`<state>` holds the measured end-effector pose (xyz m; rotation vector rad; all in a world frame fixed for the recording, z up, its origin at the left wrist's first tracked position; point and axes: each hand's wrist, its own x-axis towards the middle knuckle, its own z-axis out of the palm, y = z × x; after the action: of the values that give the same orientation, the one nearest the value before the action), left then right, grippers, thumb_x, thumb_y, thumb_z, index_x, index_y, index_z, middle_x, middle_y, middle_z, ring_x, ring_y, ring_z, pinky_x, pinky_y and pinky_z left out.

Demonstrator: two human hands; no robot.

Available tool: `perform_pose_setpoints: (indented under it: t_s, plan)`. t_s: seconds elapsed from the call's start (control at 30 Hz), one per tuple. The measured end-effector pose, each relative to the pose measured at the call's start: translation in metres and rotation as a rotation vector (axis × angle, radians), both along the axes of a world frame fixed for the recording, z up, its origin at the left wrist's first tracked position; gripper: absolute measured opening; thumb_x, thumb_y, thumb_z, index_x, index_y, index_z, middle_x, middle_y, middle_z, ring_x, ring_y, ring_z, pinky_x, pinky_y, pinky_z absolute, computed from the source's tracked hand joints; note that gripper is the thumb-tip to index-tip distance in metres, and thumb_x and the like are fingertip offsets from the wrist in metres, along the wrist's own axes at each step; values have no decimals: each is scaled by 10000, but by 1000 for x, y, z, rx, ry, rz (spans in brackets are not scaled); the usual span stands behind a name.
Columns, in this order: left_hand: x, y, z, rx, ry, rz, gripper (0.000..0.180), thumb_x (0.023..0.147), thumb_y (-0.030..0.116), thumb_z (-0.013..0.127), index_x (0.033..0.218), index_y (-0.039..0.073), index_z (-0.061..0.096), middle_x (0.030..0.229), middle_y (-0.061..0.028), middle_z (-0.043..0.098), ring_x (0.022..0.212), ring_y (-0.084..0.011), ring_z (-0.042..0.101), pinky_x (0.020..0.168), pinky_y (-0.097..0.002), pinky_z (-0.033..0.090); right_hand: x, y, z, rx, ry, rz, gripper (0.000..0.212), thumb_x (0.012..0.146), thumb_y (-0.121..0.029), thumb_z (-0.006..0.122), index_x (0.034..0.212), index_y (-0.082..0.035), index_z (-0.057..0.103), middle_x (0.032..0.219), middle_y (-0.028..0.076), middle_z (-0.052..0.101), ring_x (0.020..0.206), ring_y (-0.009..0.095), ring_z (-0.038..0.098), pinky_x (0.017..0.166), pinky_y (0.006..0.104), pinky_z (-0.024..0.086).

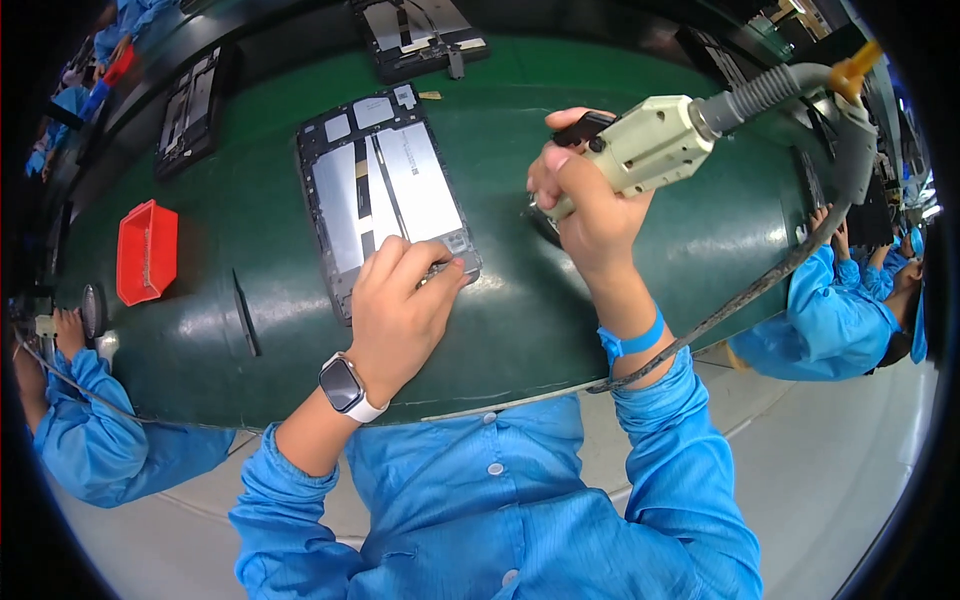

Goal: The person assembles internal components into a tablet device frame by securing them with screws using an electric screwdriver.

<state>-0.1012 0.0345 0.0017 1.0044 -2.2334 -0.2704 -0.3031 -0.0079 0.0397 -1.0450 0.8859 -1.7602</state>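
Note:
An opened tablet [405, 170] lies before me on the green work surface, its silvery inside and dark frame facing up. My left hand [405, 300] rests over the tablet's near end with its fingers curled and pinched together. What is between those fingertips, if anything, is too small to make out. In my right hand [595, 200] is a pale electric screwdriver [660, 145], gripped around its body to the right of the tablet. A grey cable leaves its back end, and its tip is hidden by my hand.
On the left of the green table [290, 330] sit a red tray [147, 252] with small parts and a dark thin tool [244, 312]. More opened tablets [418, 35] lie at the back. A thick cable [740, 300] hangs at my right. Co-workers in blue sit at both sides.

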Motion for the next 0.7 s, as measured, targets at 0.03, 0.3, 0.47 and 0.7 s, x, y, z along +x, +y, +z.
perform_pose_setpoints:
  t_s: [0.03,0.3,0.47,0.7]
  plan:
    - [0,0,1,5,2,5,256,697,42,801,933,31,704,949,-72,632,805,-254,569,677,-360,466,6,4,0,5,2,5,244,790,24,664,1028,48,612,726,55,612,540,99,560,479,232,444]
    - [3,-2,-4,-119,-51,3,203,720,101,758,907,45,703,986,-38,600,911,-234,562,713,-373,418,31,20,-10,61,144,207,246,830,3,570,1074,32,556,637,71,534,523,137,491,548,301,457]
    - [4,-1,-5,-111,-48,9,206,721,105,758,910,43,706,992,-38,603,917,-232,562,715,-371,420,33,20,-11,67,150,224,224,826,7,576,1049,24,558,641,69,534,513,128,486,543,296,455]
    - [4,0,-5,-124,-33,10,186,726,108,756,896,49,708,984,-35,605,905,-231,557,702,-368,413,39,23,-11,56,133,177,211,822,13,587,1031,18,562,654,63,542,519,116,488,530,279,451]
